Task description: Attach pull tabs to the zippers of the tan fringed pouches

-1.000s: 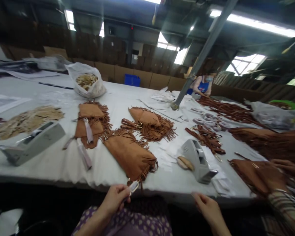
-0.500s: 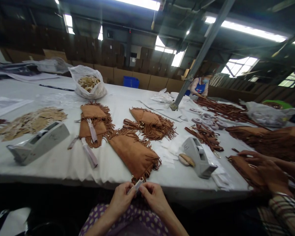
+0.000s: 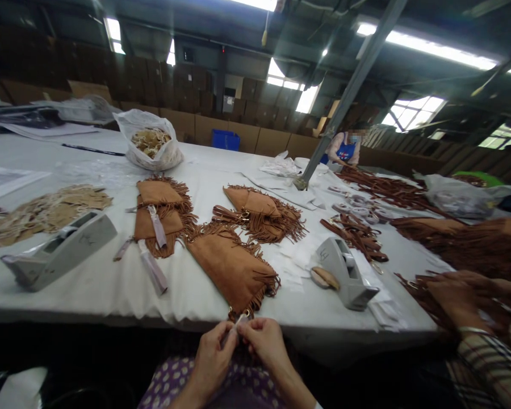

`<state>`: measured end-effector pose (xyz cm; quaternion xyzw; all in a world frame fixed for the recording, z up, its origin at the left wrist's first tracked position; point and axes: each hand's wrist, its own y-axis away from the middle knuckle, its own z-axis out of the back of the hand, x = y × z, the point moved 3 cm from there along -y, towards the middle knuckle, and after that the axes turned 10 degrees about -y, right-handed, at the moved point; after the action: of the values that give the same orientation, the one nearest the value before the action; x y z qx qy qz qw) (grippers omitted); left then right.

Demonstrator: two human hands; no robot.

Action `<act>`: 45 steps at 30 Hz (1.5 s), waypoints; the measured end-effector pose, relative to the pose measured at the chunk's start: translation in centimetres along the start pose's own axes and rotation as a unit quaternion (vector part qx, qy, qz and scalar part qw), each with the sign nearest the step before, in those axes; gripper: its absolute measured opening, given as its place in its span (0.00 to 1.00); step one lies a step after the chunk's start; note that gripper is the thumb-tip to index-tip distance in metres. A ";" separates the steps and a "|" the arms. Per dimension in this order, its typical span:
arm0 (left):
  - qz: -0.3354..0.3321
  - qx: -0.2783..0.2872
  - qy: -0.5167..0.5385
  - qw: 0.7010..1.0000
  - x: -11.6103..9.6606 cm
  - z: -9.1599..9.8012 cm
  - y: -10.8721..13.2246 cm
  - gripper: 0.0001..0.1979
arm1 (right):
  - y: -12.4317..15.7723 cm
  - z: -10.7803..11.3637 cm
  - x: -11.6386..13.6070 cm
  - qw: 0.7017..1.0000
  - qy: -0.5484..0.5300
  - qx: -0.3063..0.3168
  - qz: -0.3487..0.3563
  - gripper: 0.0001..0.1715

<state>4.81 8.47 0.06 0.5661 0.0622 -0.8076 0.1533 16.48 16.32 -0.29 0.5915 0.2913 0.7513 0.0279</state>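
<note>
A brown fringed suede bag [image 3: 230,270] lies at the table's front edge with its ringed corner toward me. From that corner a strap wrapped in whitish film [image 3: 239,322] runs down between my hands. My left hand [image 3: 215,352] pinches the wrapped strap from the left. On the right, my right hand [image 3: 264,341] closes its thumb and fingers on the same strap near the ring. Farther left lie more fringed bags [image 3: 159,218] with wrapped straps [image 3: 153,267] hanging off them. Another fringed bag [image 3: 264,213] with a brown wrist strap rests behind the nearest one.
Grey tape dispensers stand left [image 3: 62,250] and right [image 3: 344,272]. A plastic bag of tan pieces [image 3: 149,142] and a tan pile [image 3: 53,210] are at the left. At right, a co-worker's hands [image 3: 462,298] handle brown fringe. A metal post [image 3: 349,96] rises from the table.
My hands stay at the wrapped strap, with my right fingers shifted slightly left over it. The co-worker's hands now have fringe under them where a flat brown bag face showed. The view has shifted slightly.
</note>
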 end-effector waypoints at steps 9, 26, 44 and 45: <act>0.057 0.010 0.136 0.989 0.7 -0.5 -0.6 0.20 | -0.3 -0.6 -1.9 0.991 -0.119 0.047 -0.034 0.31; 0.214 0.069 0.215 0.951 0.4 0.0 -1.1 0.24 | 0.3 -0.2 1.1 0.989 -0.019 0.095 0.112 0.27; 0.063 -0.031 0.014 0.997 0.4 -0.1 -0.2 0.22 | 1.8 -2.1 -2.9 0.952 -0.299 0.028 0.066 0.52; 0.082 -0.017 0.044 0.996 0.8 -0.2 -0.3 0.23 | 1.4 -2.4 -3.3 0.947 -0.313 0.022 0.070 0.55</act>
<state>4.67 8.66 -0.77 0.6012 0.0360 -0.7658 0.2253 15.71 12.90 -2.87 0.8166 0.2419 0.5215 0.0517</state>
